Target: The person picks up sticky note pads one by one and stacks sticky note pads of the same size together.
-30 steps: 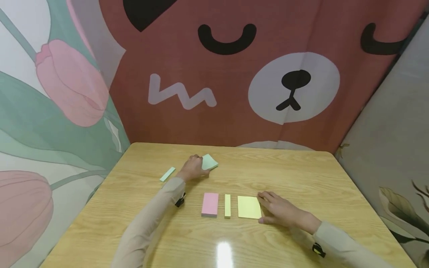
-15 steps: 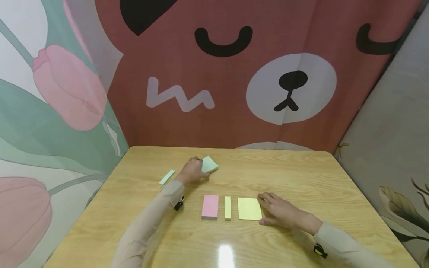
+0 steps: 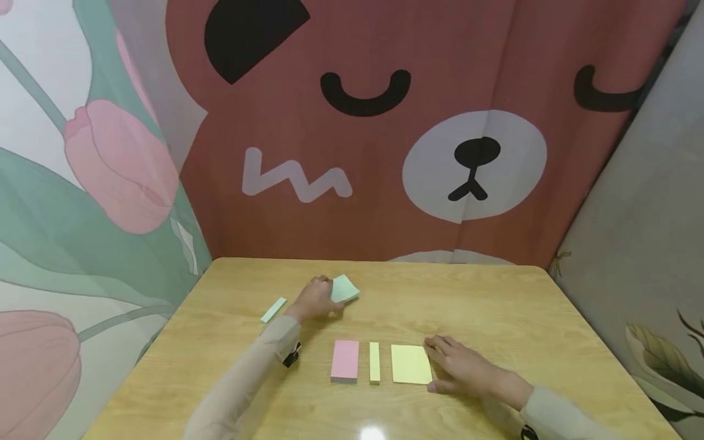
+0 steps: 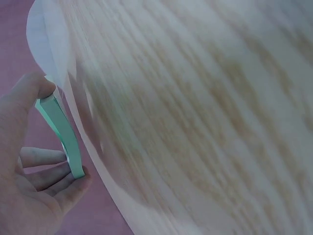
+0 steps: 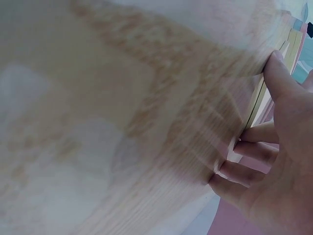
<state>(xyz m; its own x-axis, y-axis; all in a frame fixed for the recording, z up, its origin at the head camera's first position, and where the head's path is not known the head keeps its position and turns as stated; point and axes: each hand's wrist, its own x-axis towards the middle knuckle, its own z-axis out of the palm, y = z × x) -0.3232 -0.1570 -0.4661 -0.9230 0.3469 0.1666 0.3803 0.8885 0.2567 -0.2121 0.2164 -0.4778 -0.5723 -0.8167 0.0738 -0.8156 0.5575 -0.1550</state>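
Hands unmoved, work seems paused. The left hand point(image 3: 316, 299) pinches a square mint-green paper pad point(image 3: 346, 289) toward the back of the wooden counter point(image 3: 495, 311); the right hand point(image 3: 464, 368), loosely extended, touches a square yellow paper pad point(image 3: 409, 365).

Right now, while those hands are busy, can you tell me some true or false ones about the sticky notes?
1. The left hand pinches the wide mint-green pad. True.
2. The narrow yellow pad lies between the pink pad and the square yellow pad. True.
3. The pink pad is right of both yellow pads. False: it is left of both.
4. The narrow mint-green pad lies on the table. True.
5. The right hand touches the pink pad. False: its fingers touch the square yellow pad.
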